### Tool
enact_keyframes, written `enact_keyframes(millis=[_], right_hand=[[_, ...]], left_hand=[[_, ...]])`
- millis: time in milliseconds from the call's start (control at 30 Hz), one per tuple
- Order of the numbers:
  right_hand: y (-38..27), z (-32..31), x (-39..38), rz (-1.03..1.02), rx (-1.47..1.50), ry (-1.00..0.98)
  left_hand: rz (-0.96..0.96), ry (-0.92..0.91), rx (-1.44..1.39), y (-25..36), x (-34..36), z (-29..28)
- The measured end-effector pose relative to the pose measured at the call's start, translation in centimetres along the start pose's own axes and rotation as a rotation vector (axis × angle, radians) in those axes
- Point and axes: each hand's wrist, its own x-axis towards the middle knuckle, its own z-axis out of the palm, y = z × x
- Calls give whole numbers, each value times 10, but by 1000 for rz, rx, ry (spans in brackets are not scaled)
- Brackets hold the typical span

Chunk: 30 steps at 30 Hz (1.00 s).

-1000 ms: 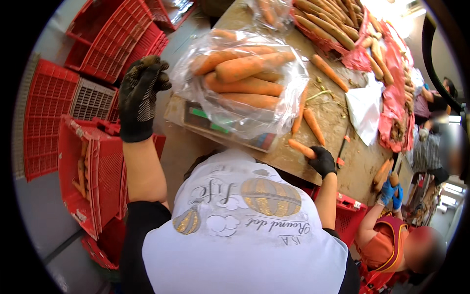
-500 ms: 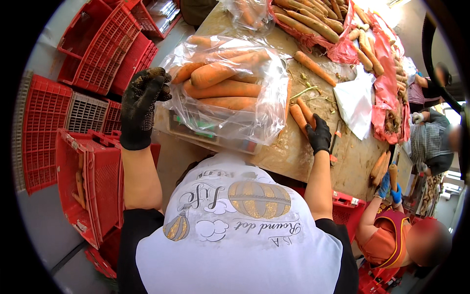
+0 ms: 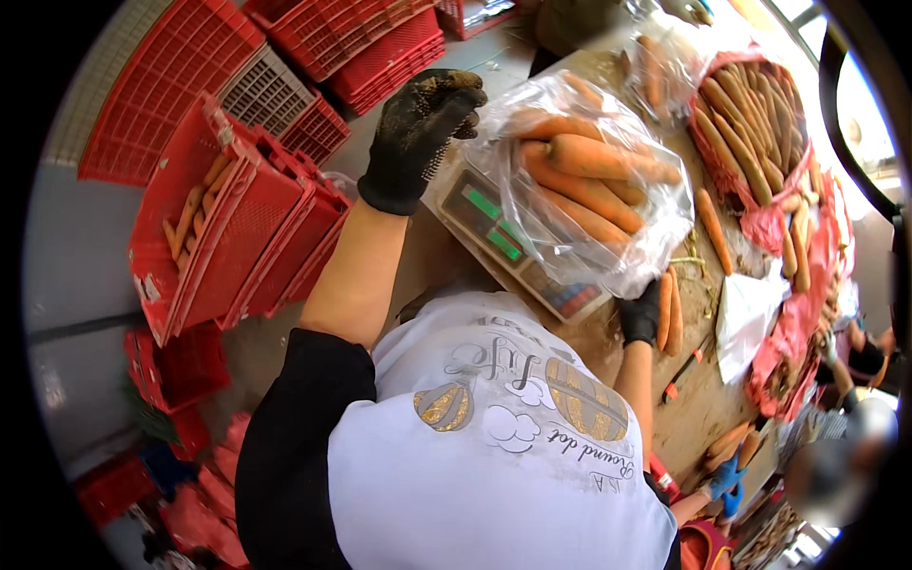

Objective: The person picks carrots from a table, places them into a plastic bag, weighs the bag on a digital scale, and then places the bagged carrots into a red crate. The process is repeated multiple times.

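Observation:
A clear plastic bag full of large carrots sits on a digital scale with green lit displays. My left hand, in a black glove, is raised beside the bag's left edge. Its fingers are curled closed near the plastic, and whatever they hold is hidden. My right hand, also black-gloved, rests at the bag's lower right corner by the scale. The bag partly covers its fingers. Two loose carrots lie on the table just right of that hand.
Red crates stand at my left, one with carrots inside. Across the table are a red bag of carrots, another clear bag, a white sheet and an orange-and-black tool. A co-worker's blue-gloved hands hold carrots at lower right.
The whole view has turned, and the table now appears farther right. My right hand has come off the two loose carrots to the bag's corner. The left hand stays curled beside the bag.

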Motion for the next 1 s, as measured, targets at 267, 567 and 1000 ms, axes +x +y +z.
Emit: enact_keyframes(millis=[267,567,1000], right_hand=[[-1,-70,34,426,1413,-347],[-101,-163,77,-446,552,-144],[-43,-130,53,-337,196,132]], left_hand=[[215,89,256,-37,-30,-44],[-172,79,-102,-64,-46,-50],[-316,77,-277,-61,-45,-44]])
